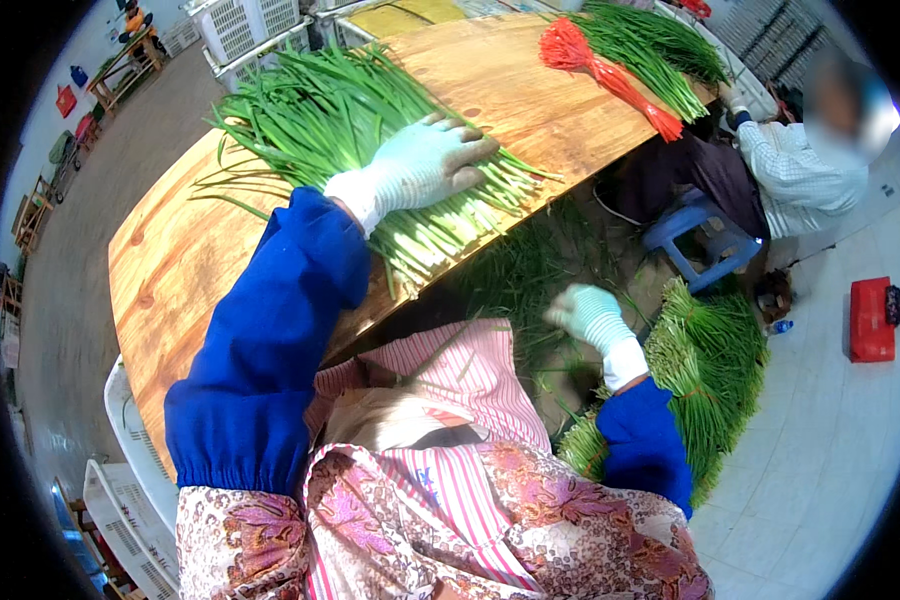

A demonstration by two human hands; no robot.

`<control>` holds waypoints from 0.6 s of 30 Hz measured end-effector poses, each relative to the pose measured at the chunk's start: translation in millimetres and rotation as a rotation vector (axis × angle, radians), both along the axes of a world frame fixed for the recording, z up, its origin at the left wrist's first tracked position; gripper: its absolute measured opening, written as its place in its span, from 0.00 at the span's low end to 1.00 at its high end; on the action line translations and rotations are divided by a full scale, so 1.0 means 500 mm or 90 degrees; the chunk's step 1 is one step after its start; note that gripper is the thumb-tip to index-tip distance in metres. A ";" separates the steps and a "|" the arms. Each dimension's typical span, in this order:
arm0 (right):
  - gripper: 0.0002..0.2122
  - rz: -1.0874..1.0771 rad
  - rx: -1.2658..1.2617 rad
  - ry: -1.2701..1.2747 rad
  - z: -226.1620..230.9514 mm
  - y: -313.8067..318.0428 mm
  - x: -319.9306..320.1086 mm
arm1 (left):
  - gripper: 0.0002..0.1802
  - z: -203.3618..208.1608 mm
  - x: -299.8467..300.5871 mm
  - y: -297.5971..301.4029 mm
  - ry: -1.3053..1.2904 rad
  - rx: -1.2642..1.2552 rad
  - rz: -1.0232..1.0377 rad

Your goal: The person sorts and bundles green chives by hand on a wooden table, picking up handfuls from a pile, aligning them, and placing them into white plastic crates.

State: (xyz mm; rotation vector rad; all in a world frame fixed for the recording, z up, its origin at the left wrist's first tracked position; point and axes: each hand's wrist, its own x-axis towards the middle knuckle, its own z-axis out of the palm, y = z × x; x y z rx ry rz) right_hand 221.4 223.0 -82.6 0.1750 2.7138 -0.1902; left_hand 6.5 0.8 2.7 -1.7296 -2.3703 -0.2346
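Note:
A loose heap of garlic chives (310, 110) lies on the wooden table (490, 70), green tips toward the far left and pale stem ends at the near edge. My gloved left hand (425, 165) rests flat across the stalks, fingers stretched out and pressing on them. Off the table edge, to the right of my lap, my gloved right hand (588, 315) hangs above green scraps (515, 275) on the floor. Motion smears its fingers, and nothing shows clearly in them.
A bunch of red plastic strips (615, 78) lies beside more chives (650, 55) at the far right. Tied chive bundles (705, 370) are stacked on the floor at right. Near a blue stool (705, 235) sits a co-worker (805, 170). White crates (245, 30) stand behind the table.

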 end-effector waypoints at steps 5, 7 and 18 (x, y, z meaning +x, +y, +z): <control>0.11 -0.156 -0.258 0.774 0.084 0.001 -0.075 | 0.25 0.001 -0.003 -0.002 -0.011 0.025 0.001; 0.12 -0.092 -0.194 0.816 0.099 0.005 -0.119 | 0.25 0.015 0.003 -0.002 -0.011 0.007 0.009; 0.04 0.056 -0.134 0.694 0.099 -0.055 -0.186 | 0.27 -0.007 0.001 -0.003 0.022 0.074 -0.048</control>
